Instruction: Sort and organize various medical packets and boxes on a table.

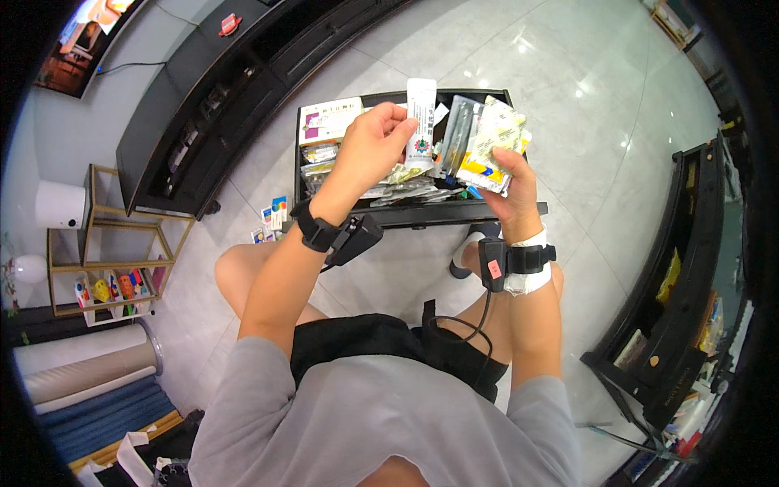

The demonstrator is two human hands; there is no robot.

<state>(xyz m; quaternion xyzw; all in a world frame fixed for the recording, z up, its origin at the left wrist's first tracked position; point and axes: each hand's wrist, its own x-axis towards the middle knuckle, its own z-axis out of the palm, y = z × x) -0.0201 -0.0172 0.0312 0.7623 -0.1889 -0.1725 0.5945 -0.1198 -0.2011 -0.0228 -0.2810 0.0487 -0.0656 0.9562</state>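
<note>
Between the thumb and fingers of my left hand is a white printed sachet, held upright over a black drawer. My right hand grips a small stack of packets at the drawer's right side: a pale yellow-green packet in front, with a yellow and blue packet under it. A grey blister pack stands beside the stack; whether my right hand holds it I cannot tell. A white and purple carton sits in the drawer's back left corner. Several flat packets lie along the drawer's near side, partly overlapping.
Small boxes and packets lie on the tiled floor left of the drawer. A long black cabinet runs along the upper left, and a gold-framed shelf stands at the left. Another black piece of furniture is on the right.
</note>
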